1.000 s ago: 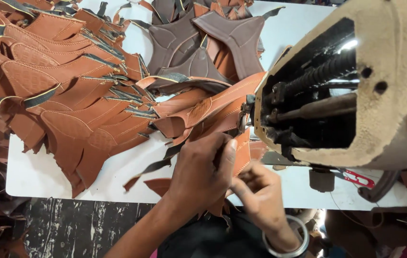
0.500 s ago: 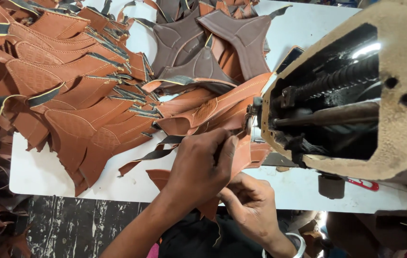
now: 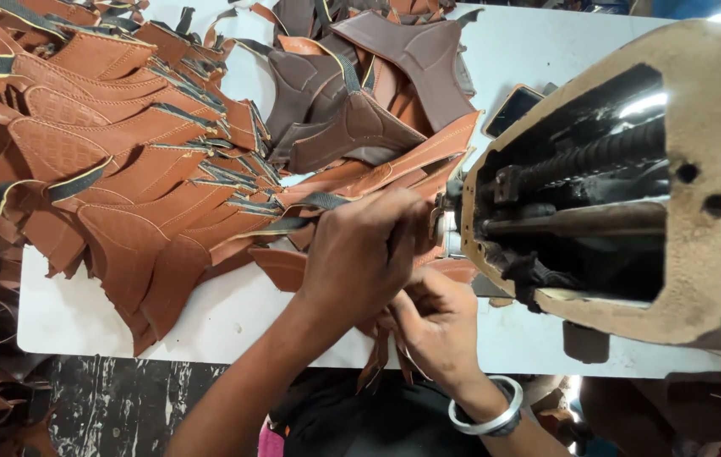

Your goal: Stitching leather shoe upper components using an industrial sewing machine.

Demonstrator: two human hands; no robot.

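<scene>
Matt, textured tan leather pieces (image 3: 123, 220) lie stitched on a smooth white table (image 3: 81, 313) beside a worn metal machine (image 3: 631, 195).

Brightness: well lit overall, with the white table (image 3: 546, 51) brightest along its far edge.
Light source: a small lamp glows inside the sewing machine head (image 3: 648, 195), at its upper right.
Glare: that lamp spot is blown out; a pale sheen lies on the tan leather pieces (image 3: 106, 127).
Shadows: soft and short under the left hand (image 3: 364, 254) and right hand (image 3: 436, 326); the floor below the table's near edge is dark.
Focus: leather stitching is crisp; the machine head, close to the lens, is slightly soft.
Distortion: wide-angle stretch toward the corners.
</scene>
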